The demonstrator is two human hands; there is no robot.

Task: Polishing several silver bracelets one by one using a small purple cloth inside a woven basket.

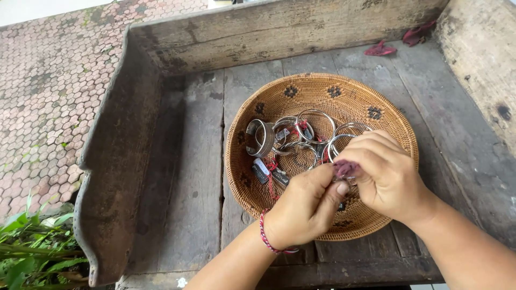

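Observation:
A round woven basket (290, 104) rests on a worn wooden bench. Several silver bangles (301, 134) with small tags on red strings lie inside it. Both hands meet over the basket's near side. My left hand (303, 209), with a red-and-white cord on its wrist, and my right hand (384, 177) pinch a small purplish piece (345, 168) between their fingertips. What that piece is cannot be made out. A bangle may hang under the fingers, but the hands hide it.
The bench (188, 188) has raised wooden walls at the back, left and right. Red petals (380, 50) lie in its far right corner. Hexagonal paving (48, 91) lies to the left, with green leaves (32, 252) at the lower left.

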